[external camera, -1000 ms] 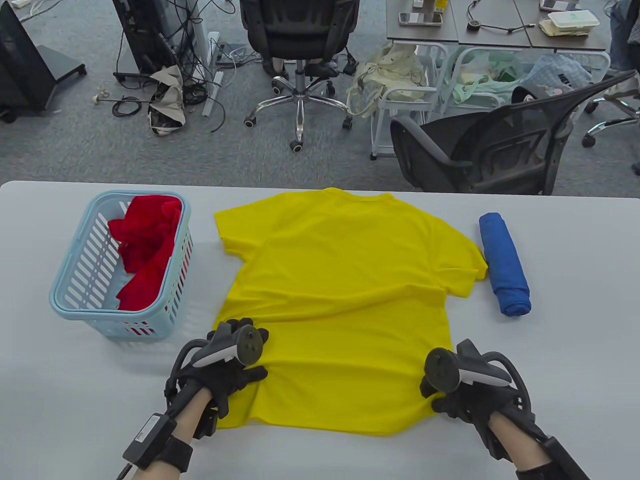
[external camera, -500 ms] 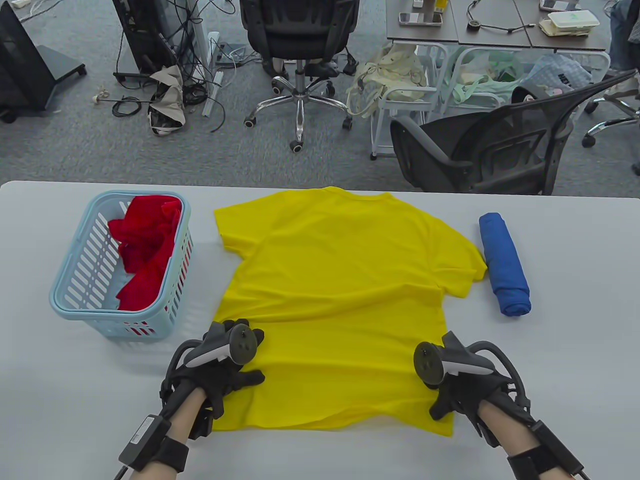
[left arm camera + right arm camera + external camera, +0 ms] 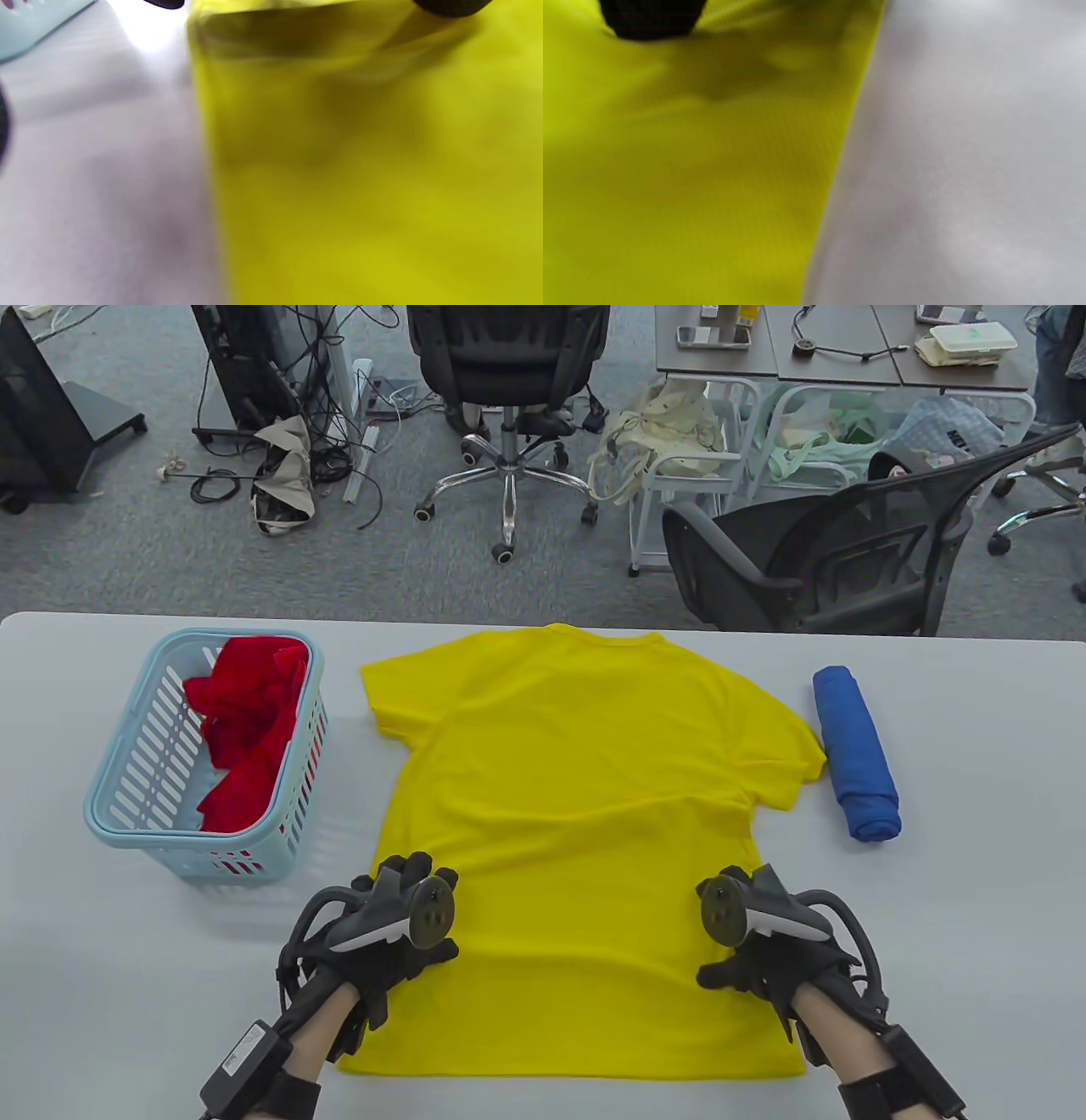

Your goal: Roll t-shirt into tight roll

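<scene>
My left hand (image 3: 386,929) is flat on the yellow t-shirt (image 3: 585,814), down at its lower left side. The fingers (image 3: 416,867) are stretched out and relaxed, with the thumb splayed toward the middle, so it is pressing the cloth and not gripping it. The left wrist view is blurred. It only shows two dark fingertips at the top edge, over the shirt's side edge.

My right hand (image 3: 776,954) mirrors it on the lower right side. Its thumb (image 3: 717,976) points inward across the fabric and rests on it. The tracker hides the other fingers, so I can't tell whether that hand is released or grasping. In the right wrist view, one dark fingertip (image 3: 651,19) touches the yellow cloth near its right edge.

The t-shirt lies spread flat in the middle of the white surface (image 3: 976,916), collar at the far side and hem nearest me. It is unrolled, with light creases across the middle.

A rolled blue garment (image 3: 855,752) lies right of the shirt, touching or nearly touching its right sleeve. A light blue basket (image 3: 119,802) sits to the left, clear of the shirt, with a crumpled red garment (image 3: 246,729) inside.
</scene>
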A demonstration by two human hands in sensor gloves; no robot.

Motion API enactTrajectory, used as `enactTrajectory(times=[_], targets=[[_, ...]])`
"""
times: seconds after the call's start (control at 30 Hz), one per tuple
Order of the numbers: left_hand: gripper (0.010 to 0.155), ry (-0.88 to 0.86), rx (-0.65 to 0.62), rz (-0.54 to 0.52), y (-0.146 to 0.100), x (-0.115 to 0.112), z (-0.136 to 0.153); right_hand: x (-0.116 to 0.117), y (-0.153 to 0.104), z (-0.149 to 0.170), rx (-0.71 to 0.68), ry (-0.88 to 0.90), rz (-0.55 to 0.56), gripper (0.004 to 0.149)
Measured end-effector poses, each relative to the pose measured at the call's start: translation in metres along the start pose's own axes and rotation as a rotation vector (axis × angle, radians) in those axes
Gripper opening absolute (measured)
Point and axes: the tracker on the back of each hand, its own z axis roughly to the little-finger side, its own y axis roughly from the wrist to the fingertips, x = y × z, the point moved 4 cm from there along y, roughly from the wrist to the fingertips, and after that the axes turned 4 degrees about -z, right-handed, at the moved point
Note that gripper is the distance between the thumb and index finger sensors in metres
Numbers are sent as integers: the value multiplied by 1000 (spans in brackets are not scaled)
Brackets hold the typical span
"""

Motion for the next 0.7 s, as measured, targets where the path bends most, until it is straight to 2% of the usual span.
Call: enactTrajectory(times=[0.03, 0.1, 0.17, 0.2, 0.23, 0.3, 0.37, 0.4, 0.43, 0.5, 0.53, 0.6, 0.7], targets=[[82, -27, -10, 28, 2, -4, 0, -2, -7, 3, 73, -111, -5, 106], [80, -60, -34, 32, 3, -4, -4, -10, -12, 5, 127, -172, 31, 104], [76, -3, -29, -48, -3, 14, -8, -22, -12, 4, 151, -125, 94, 97], [74, 19, -5, -111, -6, 22, -11, -27, -8, 1, 127, -61, 123, 93], [74, 24, 0, -118, -6, 23, -12, -30, -3, -1, 92, -5, 129, 89], [78, 44, -8, -80, -3, 14, -16, -32, 13, -9, 5, 127, 121, 83], [78, 71, -2, 17, 5, -5, -13, -24, 30, -11, 44, 154, 64, 82], [78, 71, -3, 44, 5, -6, -12, -18, 35, -13, 49, 145, 37, 81], [77, 58, -2, -1, 2, 0, -9, -14, 34, -15, 59, 119, 24, 82], [74, 23, 10, -80, -3, 16, -6, -20, 23, -15, 84, 59, 76, 82], [74, 7, 6, -89, -4, 18, -6, -24, 18, -14, 85, 44, 69, 81], [75, -8, -2, -64, -2, 21, -10, -35, 9, -10, 71, 95, 137, 76], [77, 63, 28, -69, 6, 33, -13, -41, 15, 0, 100, 160, 166, 78]])
